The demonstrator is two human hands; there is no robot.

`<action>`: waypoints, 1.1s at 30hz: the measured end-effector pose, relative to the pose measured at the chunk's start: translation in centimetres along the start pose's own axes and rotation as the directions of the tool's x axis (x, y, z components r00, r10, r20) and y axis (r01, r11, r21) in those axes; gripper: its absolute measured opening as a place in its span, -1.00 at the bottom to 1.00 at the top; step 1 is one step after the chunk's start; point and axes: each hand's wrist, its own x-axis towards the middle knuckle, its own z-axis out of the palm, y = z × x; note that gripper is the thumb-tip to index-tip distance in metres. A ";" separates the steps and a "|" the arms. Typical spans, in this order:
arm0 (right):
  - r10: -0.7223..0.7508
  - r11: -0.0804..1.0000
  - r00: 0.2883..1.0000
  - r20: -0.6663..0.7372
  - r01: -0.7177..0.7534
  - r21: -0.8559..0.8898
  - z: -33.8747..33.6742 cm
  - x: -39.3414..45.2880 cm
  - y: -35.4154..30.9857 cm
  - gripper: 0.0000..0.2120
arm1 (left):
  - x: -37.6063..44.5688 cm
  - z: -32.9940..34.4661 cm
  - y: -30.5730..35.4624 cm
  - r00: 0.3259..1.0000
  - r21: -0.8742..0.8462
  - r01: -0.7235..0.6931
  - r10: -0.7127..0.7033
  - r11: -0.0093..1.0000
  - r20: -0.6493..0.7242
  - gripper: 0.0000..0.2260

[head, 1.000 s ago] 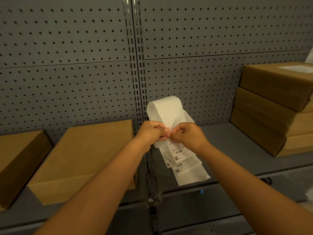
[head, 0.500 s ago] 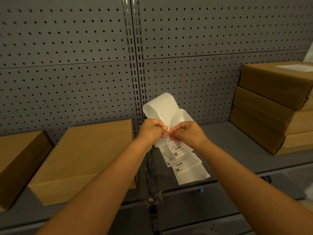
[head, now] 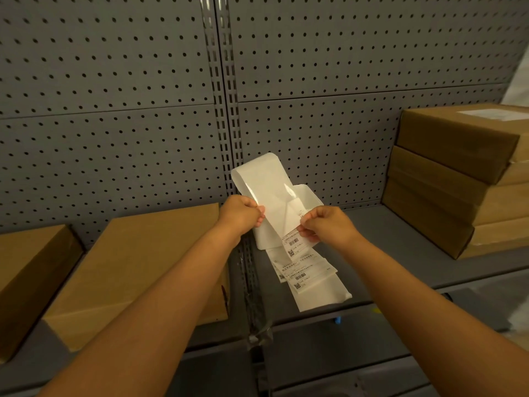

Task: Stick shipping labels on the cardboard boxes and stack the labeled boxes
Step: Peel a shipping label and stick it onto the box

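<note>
Grey pegboard wall [head: 143, 81] behind a grey metal shelf [head: 372, 247]. Left hand [head: 240, 214] pinches the edge of the glossy backing strip [head: 263, 184], which loops upward; holding it taut probably gives the label something to peel against. Right hand [head: 326, 224] pinches a printed shipping label [head: 294, 242], apparently lifting it off the liner; the contact is partly hidden by fingers. More labels [head: 303, 273] trail down onto the shelf. Unlabeled cardboard box [head: 143, 267] lies flat at left, close for sticking. Stacked boxes [head: 458, 179] sit at right, top one bearing a label.
</note>
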 end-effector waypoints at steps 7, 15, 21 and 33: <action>0.027 1.000 0.999 -0.041 -0.026 0.014 -2.0 -0.3 0.4 -0.88 | 0.5 0.0 -0.5 0.999 -0.032 0.020 -0.021 0.999 -0.047 -0.84; 0.032 0.994 0.994 -0.101 -0.042 -0.104 -3.9 -0.7 1.5 -0.84 | 0.9 0.7 -0.3 0.996 -0.066 0.039 -0.044 0.997 -0.077 -0.86; 0.089 0.983 0.989 -0.115 -0.105 -0.147 -5.3 -0.7 3.0 -0.84 | 1.4 1.1 -0.7 0.989 -0.093 0.093 -0.103 0.991 -0.103 -0.95; 0.145 0.967 0.961 -0.234 -0.188 -0.172 -9.3 -1.0 4.9 -0.85 | 2.5 0.9 -2.0 0.963 -0.036 0.126 -0.131 0.991 -0.234 -0.79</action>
